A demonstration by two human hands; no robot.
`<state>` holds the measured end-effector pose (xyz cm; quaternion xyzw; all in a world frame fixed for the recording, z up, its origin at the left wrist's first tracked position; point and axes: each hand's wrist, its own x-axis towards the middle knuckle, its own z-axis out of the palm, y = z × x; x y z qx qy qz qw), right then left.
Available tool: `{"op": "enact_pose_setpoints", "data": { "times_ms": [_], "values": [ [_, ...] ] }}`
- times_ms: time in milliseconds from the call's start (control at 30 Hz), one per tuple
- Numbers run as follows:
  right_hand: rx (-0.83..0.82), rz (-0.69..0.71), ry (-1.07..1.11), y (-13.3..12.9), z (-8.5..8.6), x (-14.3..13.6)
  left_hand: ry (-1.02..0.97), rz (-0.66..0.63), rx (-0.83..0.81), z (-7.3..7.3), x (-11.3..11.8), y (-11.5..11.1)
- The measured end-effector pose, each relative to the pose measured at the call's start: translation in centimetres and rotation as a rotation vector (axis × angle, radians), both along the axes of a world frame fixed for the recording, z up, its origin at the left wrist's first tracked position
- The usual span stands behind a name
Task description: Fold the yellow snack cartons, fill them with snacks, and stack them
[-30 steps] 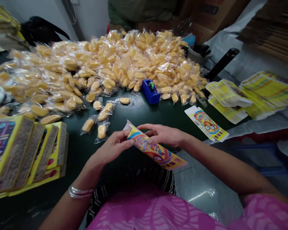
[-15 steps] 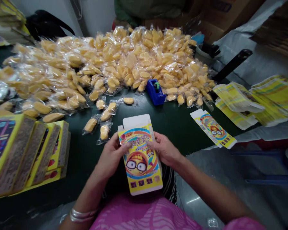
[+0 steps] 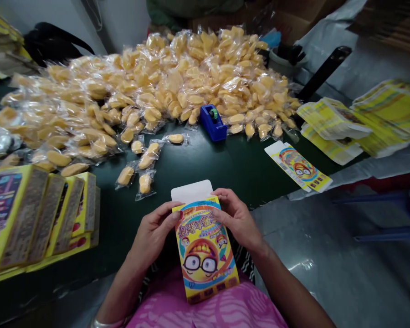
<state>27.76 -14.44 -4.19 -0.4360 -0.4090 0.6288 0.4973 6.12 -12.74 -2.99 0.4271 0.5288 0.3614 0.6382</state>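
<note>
A yellow cartoon-printed box [image 3: 205, 255] is held between both hands, its white end flap [image 3: 191, 191] standing up at the far end. My left hand [image 3: 157, 228] pinches the box's upper left edge, thumb on the printed front. At the upper right edge, my right hand [image 3: 237, 218] grips it with the thumb on top and fingers at the far corner. Beyond the box lie several loose wrapped yellow pieces [image 3: 145, 182], a blue tape dispenser [image 3: 213, 124] and a flat printed carton [image 3: 299, 166].
A large heap of wrapped yellow pieces [image 3: 164, 86] covers the table's back. Yellow boxes [image 3: 37, 218] lean in a row at left. Stacks of flat cartons [image 3: 389, 116] lie at right, near a black bar [image 3: 324, 73] and a grey bin [image 3: 283, 61]. A blue stool [image 3: 386, 237] stands lower right.
The box has come nearer my body and its near end has tilted down. Both hands have shifted to its far corners. The side flaps seen earlier no longer show; the view has shifted slightly.
</note>
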Motion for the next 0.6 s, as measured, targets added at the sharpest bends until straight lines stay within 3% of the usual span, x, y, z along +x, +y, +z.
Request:
{"op": "enact_pose_setpoints", "data": {
  "times_ms": [133,233,367,600],
  "values": [
    [0.048,-0.102,-0.152,0.0,0.8,-0.1,0.038,-0.013,0.115,-0.1,0.3,-0.1],
    [0.151,-0.187,-0.267,0.4,1.4,-0.1,0.031,0.059,0.166,0.1,0.9,-0.1],
    [0.185,-0.249,-0.231,0.9,1.8,0.5,-0.037,0.154,0.163,0.8,1.7,0.0],
    [0.165,-0.159,-0.173,0.2,1.3,1.4,0.030,-0.018,0.146,1.7,1.5,0.3]
  ]
}}
